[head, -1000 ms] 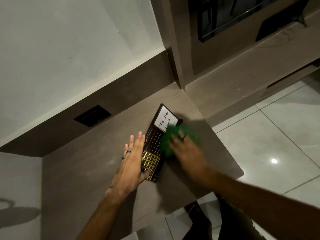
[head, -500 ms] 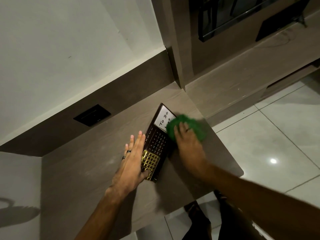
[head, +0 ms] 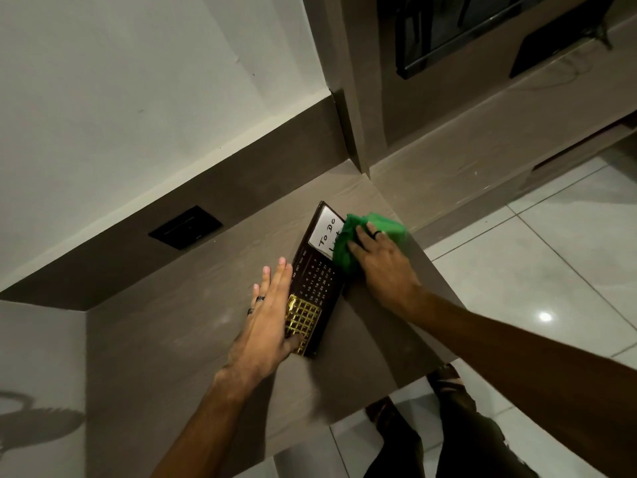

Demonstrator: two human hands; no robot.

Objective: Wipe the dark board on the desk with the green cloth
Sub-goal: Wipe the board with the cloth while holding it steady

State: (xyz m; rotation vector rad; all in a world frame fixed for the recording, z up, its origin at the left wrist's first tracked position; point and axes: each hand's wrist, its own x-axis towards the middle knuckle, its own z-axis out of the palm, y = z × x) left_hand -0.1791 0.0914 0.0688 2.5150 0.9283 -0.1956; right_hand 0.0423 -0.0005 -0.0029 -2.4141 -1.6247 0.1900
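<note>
Wall plate: black socket panel [head: 185, 227] set in the brown backsplash.
Floor: glossy pale tiles [head: 551, 270].
Far shelf: dark framed screen [head: 448, 32].

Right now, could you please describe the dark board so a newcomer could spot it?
On the brown desk, between both hands, lies the dark board. Its white To Do panel, partly under the green cloth, and gold grid mark it.

Writing on the dark board [head: 319, 281]

Its white panel [head: 325, 232] reads "To Do" by hand, the second line half covered; below stand month names such as SEP, OCT, NOV, DEC and calendar numbers.
</note>
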